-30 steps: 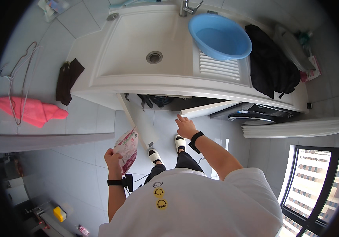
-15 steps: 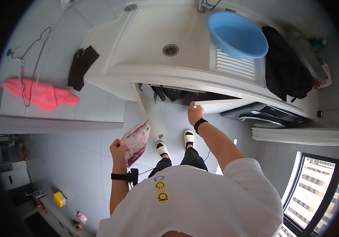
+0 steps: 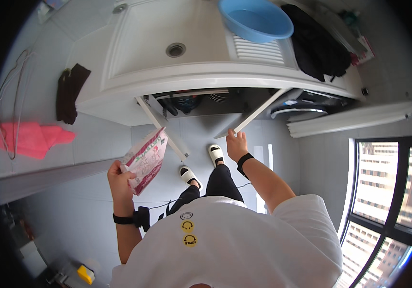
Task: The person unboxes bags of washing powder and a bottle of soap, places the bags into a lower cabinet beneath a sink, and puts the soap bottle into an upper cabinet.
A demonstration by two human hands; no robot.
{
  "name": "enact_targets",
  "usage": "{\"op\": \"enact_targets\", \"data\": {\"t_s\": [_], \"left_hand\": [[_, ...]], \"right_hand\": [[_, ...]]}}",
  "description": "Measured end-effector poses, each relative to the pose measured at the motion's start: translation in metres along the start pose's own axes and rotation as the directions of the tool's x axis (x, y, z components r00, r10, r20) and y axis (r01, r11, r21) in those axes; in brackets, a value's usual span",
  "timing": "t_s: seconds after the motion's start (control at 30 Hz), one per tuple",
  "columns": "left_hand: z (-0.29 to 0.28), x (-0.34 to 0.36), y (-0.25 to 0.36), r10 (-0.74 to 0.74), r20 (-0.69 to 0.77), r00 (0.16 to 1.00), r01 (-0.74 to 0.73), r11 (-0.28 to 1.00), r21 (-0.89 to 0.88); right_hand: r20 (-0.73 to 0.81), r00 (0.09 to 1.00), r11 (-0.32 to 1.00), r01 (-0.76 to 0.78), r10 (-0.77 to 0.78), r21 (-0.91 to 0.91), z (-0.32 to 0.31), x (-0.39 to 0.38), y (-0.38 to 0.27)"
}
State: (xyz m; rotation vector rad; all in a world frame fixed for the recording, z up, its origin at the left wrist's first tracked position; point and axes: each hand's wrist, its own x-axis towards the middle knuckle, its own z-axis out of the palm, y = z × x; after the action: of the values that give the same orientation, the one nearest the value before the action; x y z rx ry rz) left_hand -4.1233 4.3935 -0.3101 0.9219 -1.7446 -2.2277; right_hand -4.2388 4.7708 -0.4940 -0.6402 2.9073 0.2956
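Cabinet (image 3: 104, 106) under the sink is way more open than a second ago — clock directions run from the person in the white tee, facing the counter at 12. Right hand (image 3: 237, 145), around 12:30, has its fingers closed on the free edge of the right door (image 3: 258, 110); that door used to sit close to the counter front and now it's swung well out. Left hand (image 3: 121, 177), between 10 and 11, is gripping a pink-and-white bag (image 3: 146, 161) by its lower side, thumb across the face, same hold as before. Left door (image 3: 161, 128) at 11 stands open like earlier. More of the dark inside shows now — can't make out most of it. Blue basin (image 3: 258, 21) sits past 12, black cloth (image 3: 315, 43) at 1.
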Motion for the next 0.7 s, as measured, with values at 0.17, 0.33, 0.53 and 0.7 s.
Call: {"op": "enact_targets", "data": {"t_s": [0.17, 0.33, 0.53, 0.7], "left_hand": [[0.016, 0.026, 0.008, -0.030, 0.163, 0.986, 0.033, 0.999, -0.013], [0.060, 0.008, 0.025, -0.097, 0.258, 0.961, 0.116, 0.991, -0.059], [0.174, -0.025, 0.062, -0.206, 0.305, 0.930, 0.279, 0.934, -0.221], [0.222, -0.043, 0.045, -0.215, 0.383, 0.898, 0.299, 0.938, -0.175]], "right_hand": [[0.181, 0.954, 0.927, -0.278, 0.237, 0.251, 0.021, -0.071, 0.018], [0.178, 0.909, 0.881, -0.410, 0.376, 0.235, 0.022, -0.134, 0.072], [0.248, 0.780, 0.651, -0.620, 0.575, 0.439, -0.007, -0.147, 0.137], [0.392, 0.706, 0.431, -0.685, 0.589, 0.587, -0.011, -0.151, 0.140]]}}
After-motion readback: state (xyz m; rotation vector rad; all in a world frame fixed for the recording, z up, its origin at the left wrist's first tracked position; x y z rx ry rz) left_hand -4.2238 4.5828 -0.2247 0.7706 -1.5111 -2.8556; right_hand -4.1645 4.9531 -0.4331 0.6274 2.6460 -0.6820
